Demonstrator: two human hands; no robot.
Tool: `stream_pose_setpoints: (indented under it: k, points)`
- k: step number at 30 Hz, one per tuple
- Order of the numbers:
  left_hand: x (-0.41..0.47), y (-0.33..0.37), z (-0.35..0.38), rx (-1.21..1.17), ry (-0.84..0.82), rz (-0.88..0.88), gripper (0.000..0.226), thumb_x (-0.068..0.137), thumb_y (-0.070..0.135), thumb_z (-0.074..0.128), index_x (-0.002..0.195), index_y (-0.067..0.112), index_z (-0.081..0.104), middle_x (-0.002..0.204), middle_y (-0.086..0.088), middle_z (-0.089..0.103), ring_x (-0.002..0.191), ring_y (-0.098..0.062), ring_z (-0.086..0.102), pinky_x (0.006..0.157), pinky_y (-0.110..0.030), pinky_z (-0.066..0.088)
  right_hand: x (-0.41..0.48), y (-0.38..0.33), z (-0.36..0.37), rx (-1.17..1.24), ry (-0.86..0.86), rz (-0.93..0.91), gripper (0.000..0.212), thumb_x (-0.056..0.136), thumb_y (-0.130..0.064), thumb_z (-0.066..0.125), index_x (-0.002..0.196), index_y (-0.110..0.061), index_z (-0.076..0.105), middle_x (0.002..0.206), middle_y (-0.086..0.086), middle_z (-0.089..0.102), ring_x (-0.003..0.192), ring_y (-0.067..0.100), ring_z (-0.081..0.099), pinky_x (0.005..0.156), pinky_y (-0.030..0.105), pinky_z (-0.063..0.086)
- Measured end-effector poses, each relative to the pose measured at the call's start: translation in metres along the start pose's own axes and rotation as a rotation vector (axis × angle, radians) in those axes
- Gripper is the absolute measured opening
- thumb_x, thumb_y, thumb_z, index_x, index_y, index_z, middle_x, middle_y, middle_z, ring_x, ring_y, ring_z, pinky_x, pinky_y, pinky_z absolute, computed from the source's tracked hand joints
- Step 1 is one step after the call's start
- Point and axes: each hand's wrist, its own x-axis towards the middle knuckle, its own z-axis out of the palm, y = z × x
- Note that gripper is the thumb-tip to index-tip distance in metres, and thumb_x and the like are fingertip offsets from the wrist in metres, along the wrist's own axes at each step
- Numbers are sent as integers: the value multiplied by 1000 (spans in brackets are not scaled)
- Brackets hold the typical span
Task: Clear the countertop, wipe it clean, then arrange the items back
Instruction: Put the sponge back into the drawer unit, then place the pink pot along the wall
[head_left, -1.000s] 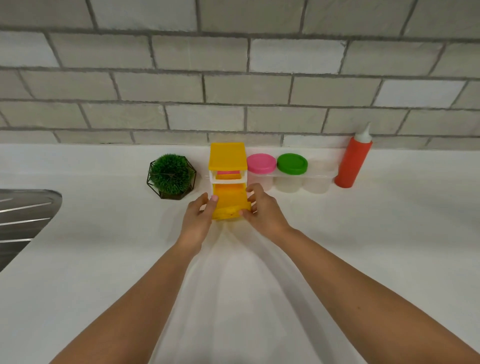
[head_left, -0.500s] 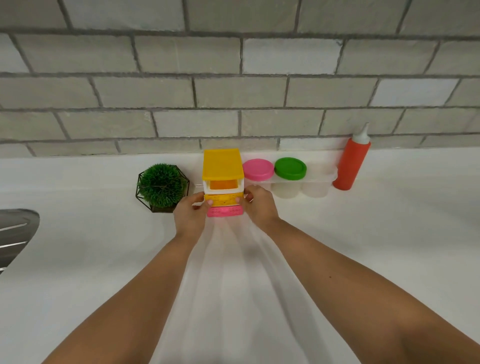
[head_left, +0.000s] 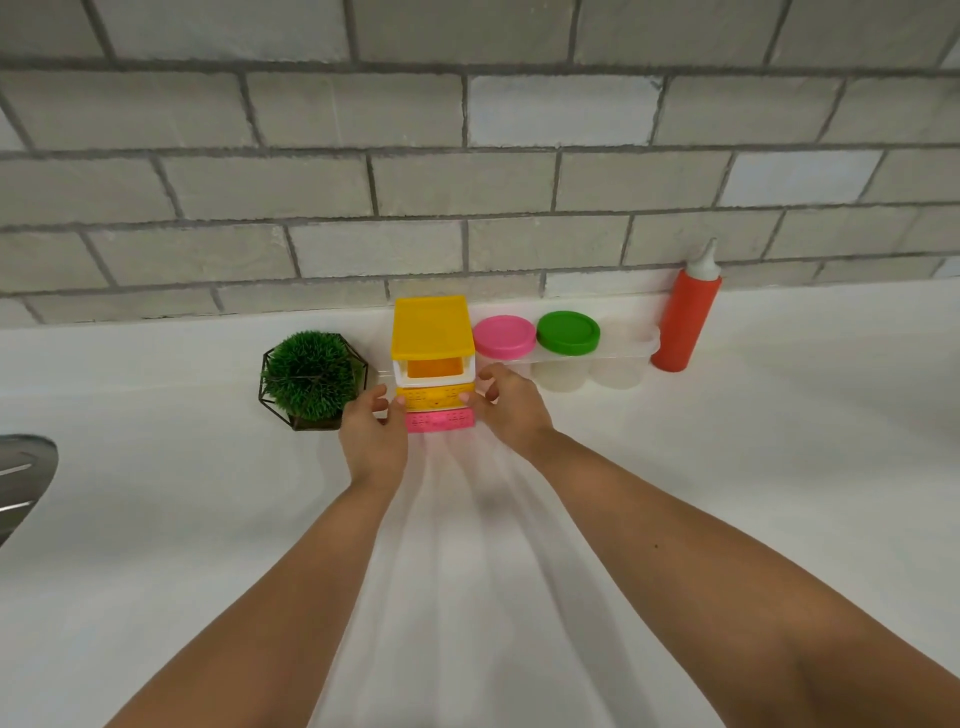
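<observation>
- The drawer unit (head_left: 431, 325) stood at the back of the countertop (head_left: 156, 519), close to the tiled wall, with the plant (head_left: 310, 375) just beside it on one side and the jar rack (head_left: 618, 358) on the other.
- The left hand (head_left: 375, 434) and right hand (head_left: 511, 410) flanked the yellow drawer (head_left: 435, 399). The fingers of both were curled, with the tips pinching the drawer's two ends.
- The pink drawer (head_left: 440, 420) below it stood out about as far. The slot above looked recessed.
- Judgement: the step in hand was seating the yellow drawer in its frame, part of arranging the items back.
- Recommended: push evenly from both ends, keeping the drawer square to the frame. Steady the light unit so that it does not slide into the wall or nudge the rack.
- Recommended: finish with the fronts flush and the unit in line with its neighbours.
- Not established: whether the drawer sat fully home. The fingers covered its corners and the frame's sides.
- Not established: the contents of the drawers and of the clear jars.
- The sink (head_left: 23, 478) was cut off at the left edge, and the base of the red squeeze bottle (head_left: 684, 322) was partly hidden behind the rack.
</observation>
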Motion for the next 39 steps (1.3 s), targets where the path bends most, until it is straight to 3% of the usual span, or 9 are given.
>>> stream_pose_setpoints:
  k: [3,6,8,13,20,27,39]
  points:
    - [-16,4,2,-25,85,53,21,92,7,50,111,-1,57,113,-18,57,87,-15,48,73,-18,34,-8,4,-11,-50,-35,27,37,92,-32,56,120,-8,55,113,13,65,99,28,60,80,32,46]
    - [-32,12,10,-72,74,75,14,91,4,49,102,0,56,105,-15,57,80,-16,48,69,-19,34,-18,14,-26,-75,-33,73,27,92,-35,54,97,-10,61,98,15,68,78,24,60,74,33,49]
    - [-42,21,19,-76,22,80,10,91,5,50,98,3,56,97,-9,54,80,-17,48,71,-24,36,-28,20,-39,-81,-15,103,28,93,-35,53,90,-9,63,89,14,67,76,26,61,77,36,52]
    - [-71,50,48,-93,-101,149,6,92,7,50,90,7,56,91,-6,54,81,-18,48,71,-21,33,-58,39,-81,-99,16,186,31,92,-37,52,67,-20,54,79,5,58,82,30,66,80,40,54]
    - [-136,102,104,-147,-287,208,11,92,8,49,94,5,60,94,-4,53,81,-15,49,72,-15,31,-114,86,-162,-174,96,265,26,93,-30,51,95,-8,66,83,3,57,79,25,60,78,33,52]
    - [-231,162,164,-232,-481,237,13,94,13,48,86,11,58,93,-4,58,78,-16,51,68,-15,32,-186,149,-251,-186,145,360,17,92,-27,55,81,-14,59,80,2,58,73,22,59,76,35,52]
    - [-402,251,267,-307,-701,273,12,95,18,47,88,14,56,94,-4,59,84,-19,57,71,-22,38,-317,251,-403,-226,264,488,16,91,-27,54,86,-14,62,82,2,60,78,24,65,70,29,49]
